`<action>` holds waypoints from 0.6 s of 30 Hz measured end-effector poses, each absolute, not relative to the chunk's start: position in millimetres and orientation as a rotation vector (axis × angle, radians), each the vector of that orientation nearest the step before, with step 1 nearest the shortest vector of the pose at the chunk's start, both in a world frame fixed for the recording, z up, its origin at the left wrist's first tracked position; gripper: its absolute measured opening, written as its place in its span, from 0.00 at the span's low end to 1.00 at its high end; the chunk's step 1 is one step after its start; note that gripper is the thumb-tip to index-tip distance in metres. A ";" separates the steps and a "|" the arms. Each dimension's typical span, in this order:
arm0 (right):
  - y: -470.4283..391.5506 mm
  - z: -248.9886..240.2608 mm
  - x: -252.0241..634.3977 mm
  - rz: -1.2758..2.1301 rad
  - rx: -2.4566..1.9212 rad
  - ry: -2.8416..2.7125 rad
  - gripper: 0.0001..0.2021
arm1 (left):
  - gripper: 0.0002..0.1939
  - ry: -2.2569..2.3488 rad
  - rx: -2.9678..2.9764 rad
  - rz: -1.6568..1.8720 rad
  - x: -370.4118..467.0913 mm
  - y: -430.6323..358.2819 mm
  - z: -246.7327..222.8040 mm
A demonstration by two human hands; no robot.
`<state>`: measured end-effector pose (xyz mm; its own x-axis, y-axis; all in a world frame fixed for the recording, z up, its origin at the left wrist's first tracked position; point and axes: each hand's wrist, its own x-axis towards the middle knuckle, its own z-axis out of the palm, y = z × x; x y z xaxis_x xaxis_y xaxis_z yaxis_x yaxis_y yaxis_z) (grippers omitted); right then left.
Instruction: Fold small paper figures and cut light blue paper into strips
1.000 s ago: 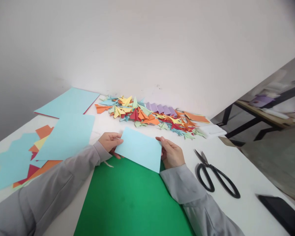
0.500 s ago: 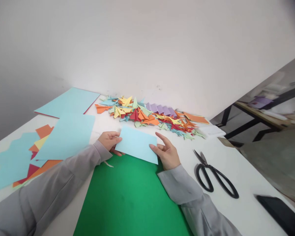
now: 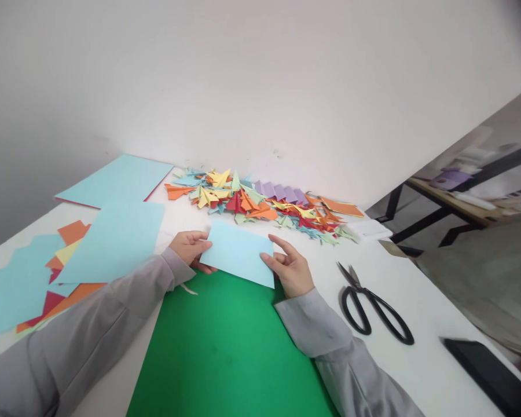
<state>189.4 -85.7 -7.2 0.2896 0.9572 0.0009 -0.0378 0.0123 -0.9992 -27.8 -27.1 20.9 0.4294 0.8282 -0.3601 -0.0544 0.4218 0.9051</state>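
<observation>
A small light-blue sheet of paper (image 3: 237, 255) is held tilted above the far end of a green sheet (image 3: 238, 347). My left hand (image 3: 193, 250) pinches its left edge, thumb on top and fingers underneath. At the right edge my right hand (image 3: 292, 267) grips the paper with the thumb on its face; the index finger sticks out past the edge, and the other fingers are partly hidden behind. Beyond the paper lies a long heap of folded paper planes (image 3: 243, 202) in several colours, with a purple pleated strip (image 3: 282, 192) among them.
Black-handled scissors (image 3: 364, 304) lie slightly open on the right, near a black phone-like slab (image 3: 486, 370). To the left are a light-blue sheet (image 3: 117, 243), coloured paper scraps (image 3: 24, 284) and a larger blue sheet (image 3: 117, 179). A wall (image 3: 260, 87) rises behind the table.
The whole view has shifted slightly, so everything sits a little further left. Both hands keep the same hold on the light-blue paper.
</observation>
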 end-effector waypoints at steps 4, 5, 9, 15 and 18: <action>-90.0 0.2 186.0 1.063 -1.256 -0.864 0.24 | 0.35 1.024 0.867 0.744 -29.4 -24.1 27.2; -90.9 1.1 185.3 1.079 -1.239 -0.862 0.23 | 0.37 1.037 0.849 0.762 -29.8 -23.5 29.0; -93.3 0.8 181.9 1.039 -1.181 -1.067 0.23 | 0.31 1.044 0.824 0.755 -31.9 -22.5 34.1; -100.3 8.7 176.2 0.764 -1.432 -1.209 0.21 | 0.20 0.831 0.856 0.665 -36.3 -23.9 32.9; -104.3 16.2 174.1 0.651 -1.479 -1.237 0.28 | 0.19 0.850 1.044 0.851 -34.9 -27.1 25.8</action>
